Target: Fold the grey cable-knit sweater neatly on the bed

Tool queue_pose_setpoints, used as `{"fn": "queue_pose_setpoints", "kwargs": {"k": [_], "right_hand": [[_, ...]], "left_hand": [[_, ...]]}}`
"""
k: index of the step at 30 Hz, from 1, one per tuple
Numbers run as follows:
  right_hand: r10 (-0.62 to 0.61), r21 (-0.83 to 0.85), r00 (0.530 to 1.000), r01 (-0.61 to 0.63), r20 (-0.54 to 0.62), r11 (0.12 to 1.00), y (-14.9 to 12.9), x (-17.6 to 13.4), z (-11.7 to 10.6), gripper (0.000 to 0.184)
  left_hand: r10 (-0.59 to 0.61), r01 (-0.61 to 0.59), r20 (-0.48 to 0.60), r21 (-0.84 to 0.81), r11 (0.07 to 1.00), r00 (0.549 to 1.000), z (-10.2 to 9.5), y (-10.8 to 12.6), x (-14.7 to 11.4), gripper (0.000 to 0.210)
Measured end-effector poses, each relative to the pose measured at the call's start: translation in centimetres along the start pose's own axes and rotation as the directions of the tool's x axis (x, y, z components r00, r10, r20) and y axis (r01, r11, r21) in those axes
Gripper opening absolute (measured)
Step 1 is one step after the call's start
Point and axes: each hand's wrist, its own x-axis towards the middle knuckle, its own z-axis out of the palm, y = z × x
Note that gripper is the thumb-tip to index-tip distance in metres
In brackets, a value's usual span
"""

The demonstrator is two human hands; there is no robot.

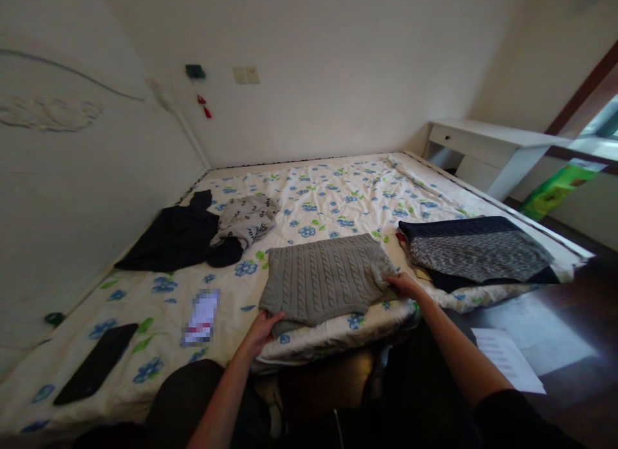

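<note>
1. Bed (309, 208): its flower-patterned sheet carries every garment we name here.
2. Grey cable-knit garment (321, 278): it lies flat along the bed's near edge, directly before us, its long axis running left to right. We note that it fills the span between the left hand (261, 330) and the right hand (405, 285); most of the knit extends beyond the left fingers and to the left of the right fingers. We judge this crosswise span to be the governing relation.
3. Folded stack of clothes (483, 253): it sits just to the right of the knit, with a dark and speckled piece uppermost. The right hand is the nearer of our two to it.
4. Dark garment (164, 240): it is spread loosely at the far left, well apart from both hands.
5. Light grey printed garment (248, 220): it is crumpled against the dark one, beyond the knit's far left corner.
6. Hands: both touch the knit, so neither is nearer to it. The left is at the near left corner; the right is at the right side, a little farther from us.
7. Fingers: on each side we see a narrow pinch. The left fingers hold the corner, thumb uppermost; the right fingers grip the side edge. What lies beneath the cloth we cannot tell.
</note>
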Motion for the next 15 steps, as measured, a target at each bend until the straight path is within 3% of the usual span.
{"fn": "queue_pose_setpoints", "kwargs": {"k": [2,5,9,11,13,15], "right_hand": [[0.038,-0.004,0.995,-0.038,-0.089,0.999,0.3,-0.4,-0.2,0.030],[0.080,0.045,0.989,-0.075,-0.121,0.996,0.6,-0.8,-1.3,0.023],[0.067,-0.132,0.991,-0.082,-0.118,0.988,1.6,-1.2,-2.4,0.022],[-0.023,-0.259,0.976,-0.036,-0.219,0.965,2.0,-1.3,-2.1,0.028],[-0.187,-0.379,0.905,0.031,-0.382,0.925,1.9,-1.4,-1.4,0.047],[-0.375,-0.496,0.793,0.107,-0.480,0.862,1.3,-1.4,-0.3,0.061]], "left_hand": [[0.031,-0.031,-0.012,-0.053,0.998,0.999,-0.3,0.3,-0.9,0.046],[0.014,-0.012,0.051,-0.030,0.999,0.999,-1.8,1.0,-2.0,0.047],[-0.149,0.118,0.118,0.238,0.964,0.982,-3.6,0.8,-2.8,0.055],[-0.196,0.153,0.075,0.384,0.910,0.978,-4.3,0.7,-2.4,0.056],[-0.147,0.144,-0.035,0.519,0.843,0.989,-5.1,1.3,-1.4,0.053],[-0.009,0.113,-0.156,0.677,0.728,0.988,-5.8,2.5,0.1,0.047]]}}
